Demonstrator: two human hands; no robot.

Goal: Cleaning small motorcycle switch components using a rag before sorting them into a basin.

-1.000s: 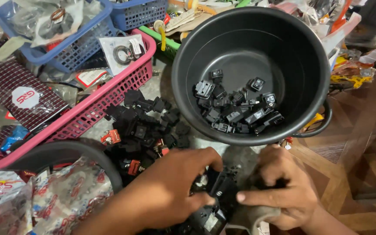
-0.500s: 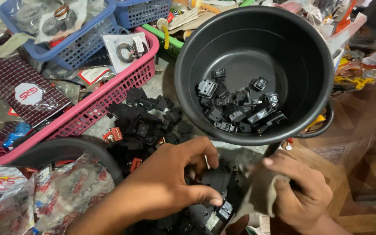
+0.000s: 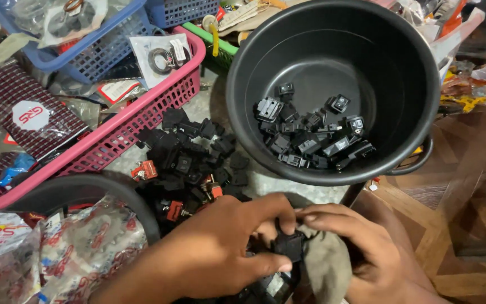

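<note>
Starting at the left, packets with red-patterned print are seen beside a dark curved rim, and a pink basket with a blue basket behind it is stacked with bagged parts. Just right of the pink basket, a heap of loose black switches, a few with red parts, is spread on the speckled floor.

At the bottom centre, the left hand is closed around a small black switch, its fingers curled over the top and the thumb pressed beneath. The right hand meets it from the other side, a grey-brown cloth being held under its fingers and laid against the same switch. Compared with half a second ago, both hands have been brought together and raised slightly, so the switch that was half buried in the pile is now lifted clear and pinched between them; by this reading it is being wiped with the cloth.

Further right, a black bucket is seen well apart from the hands, with a cluster of switches lying on its bottom
</note>
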